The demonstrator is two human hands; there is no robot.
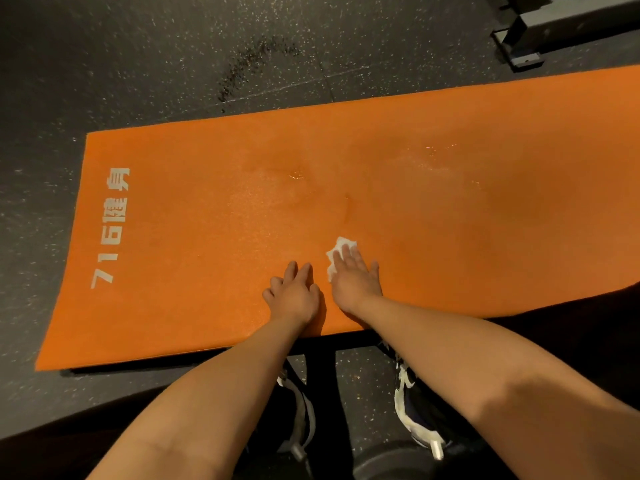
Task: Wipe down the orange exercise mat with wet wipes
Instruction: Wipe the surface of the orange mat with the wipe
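Note:
An orange exercise mat (450,202) with white printed lettering at its left end lies flat on the dark floor, stretching off to the right. Wet sheen shows on its middle. My right hand (355,277) lies flat with straight fingers on a white wet wipe (341,245), pressing it onto the mat near the front edge. The wipe pokes out past the fingertips and along the hand's left side. Just to the left, my left hand (294,292) rests on the mat with fingers slightly bent, fingertips touching the surface, holding nothing.
Speckled black rubber floor (156,64) surrounds the mat, with a damp streak (249,67) beyond its far edge. The grey base of a gym machine (554,29) stands at the top right. My shoes (415,417) sit below the mat's front edge.

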